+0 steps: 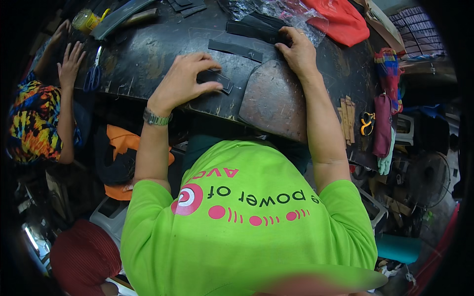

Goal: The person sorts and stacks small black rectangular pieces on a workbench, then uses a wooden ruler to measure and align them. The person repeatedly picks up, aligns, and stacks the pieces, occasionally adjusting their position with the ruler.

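Note:
My left hand (185, 81) is at the near table edge, its fingers and thumb curled round a short stack of black strips (216, 80). The strips look like leather or rubber; I cannot tell which. My right hand (298, 52) is farther off, thumb and forefinger pinching the right end of a pile of longer black strips (252, 32). Between the hands, a single black strip (235, 50) lies flat. A worn brown board (274, 98), rounded at its far end, rests over the table edge beside my right forearm.
Clear plastic wrap (291, 15) and a red bag (340, 22) lie at the far right. Blue-handled scissors (93, 76) and a yellow jar (86, 20) are on the left, near a co-worker's hands (71, 64). Orange-handled snips (367, 123) and wooden sticks (347, 118) lie at right.

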`<move>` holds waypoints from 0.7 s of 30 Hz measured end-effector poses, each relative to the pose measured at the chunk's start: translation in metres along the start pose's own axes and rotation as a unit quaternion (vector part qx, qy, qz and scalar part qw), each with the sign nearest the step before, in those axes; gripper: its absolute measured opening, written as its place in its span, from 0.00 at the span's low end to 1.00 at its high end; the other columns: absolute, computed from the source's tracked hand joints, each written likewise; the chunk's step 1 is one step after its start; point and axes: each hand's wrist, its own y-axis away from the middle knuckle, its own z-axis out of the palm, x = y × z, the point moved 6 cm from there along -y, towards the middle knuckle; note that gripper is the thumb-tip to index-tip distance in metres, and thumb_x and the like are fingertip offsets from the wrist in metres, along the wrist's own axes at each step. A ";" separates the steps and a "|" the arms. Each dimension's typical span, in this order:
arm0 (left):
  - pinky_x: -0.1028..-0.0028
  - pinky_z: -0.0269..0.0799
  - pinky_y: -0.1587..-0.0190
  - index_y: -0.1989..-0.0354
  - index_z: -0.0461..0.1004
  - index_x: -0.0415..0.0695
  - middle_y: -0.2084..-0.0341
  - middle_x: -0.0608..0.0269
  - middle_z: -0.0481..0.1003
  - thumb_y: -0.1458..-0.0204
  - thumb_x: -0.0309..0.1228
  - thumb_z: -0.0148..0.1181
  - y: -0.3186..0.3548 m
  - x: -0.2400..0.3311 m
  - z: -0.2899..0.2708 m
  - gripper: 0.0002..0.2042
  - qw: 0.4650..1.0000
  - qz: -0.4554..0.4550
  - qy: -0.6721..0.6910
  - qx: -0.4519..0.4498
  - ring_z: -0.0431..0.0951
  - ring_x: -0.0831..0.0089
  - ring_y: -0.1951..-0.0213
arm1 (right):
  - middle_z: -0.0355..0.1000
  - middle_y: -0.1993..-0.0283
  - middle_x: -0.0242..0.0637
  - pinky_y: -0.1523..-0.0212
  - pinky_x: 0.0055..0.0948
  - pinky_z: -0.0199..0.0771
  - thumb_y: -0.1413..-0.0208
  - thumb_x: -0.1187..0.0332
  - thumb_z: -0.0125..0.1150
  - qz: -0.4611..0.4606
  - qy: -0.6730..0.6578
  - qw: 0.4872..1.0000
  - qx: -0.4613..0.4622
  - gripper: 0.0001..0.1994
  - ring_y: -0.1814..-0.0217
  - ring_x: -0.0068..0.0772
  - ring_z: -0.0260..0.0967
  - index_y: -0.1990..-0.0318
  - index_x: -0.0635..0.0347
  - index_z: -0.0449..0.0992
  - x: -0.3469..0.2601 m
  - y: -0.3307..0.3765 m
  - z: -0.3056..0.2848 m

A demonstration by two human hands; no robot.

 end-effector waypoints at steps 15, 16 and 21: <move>0.64 0.71 0.45 0.45 0.77 0.53 0.54 0.63 0.78 0.43 0.36 0.65 -0.093 -0.036 0.030 0.17 0.983 0.025 -0.071 0.165 0.78 0.61 0.51 | 0.79 0.59 0.40 0.54 0.38 0.77 0.49 0.69 0.71 -0.008 0.025 0.999 0.030 0.17 0.55 0.46 0.78 0.52 0.55 0.75 0.000 0.000 0.005; 0.64 0.71 0.46 0.45 0.77 0.53 0.55 0.62 0.79 0.43 0.36 0.65 -0.093 -0.037 0.031 0.17 0.983 0.020 -0.061 0.172 0.78 0.60 0.52 | 0.79 0.60 0.40 0.54 0.38 0.77 0.49 0.69 0.71 0.000 0.022 0.999 0.031 0.16 0.56 0.46 0.79 0.53 0.55 0.75 0.000 -0.001 0.005; 0.62 0.72 0.47 0.42 0.75 0.57 0.55 0.62 0.78 0.44 0.34 0.65 -0.094 -0.039 0.038 0.20 0.983 0.009 -0.072 0.166 0.77 0.60 0.50 | 0.80 0.60 0.40 0.55 0.38 0.77 0.49 0.69 0.71 -0.011 0.032 0.999 0.031 0.15 0.56 0.45 0.79 0.54 0.55 0.76 -0.001 -0.002 0.006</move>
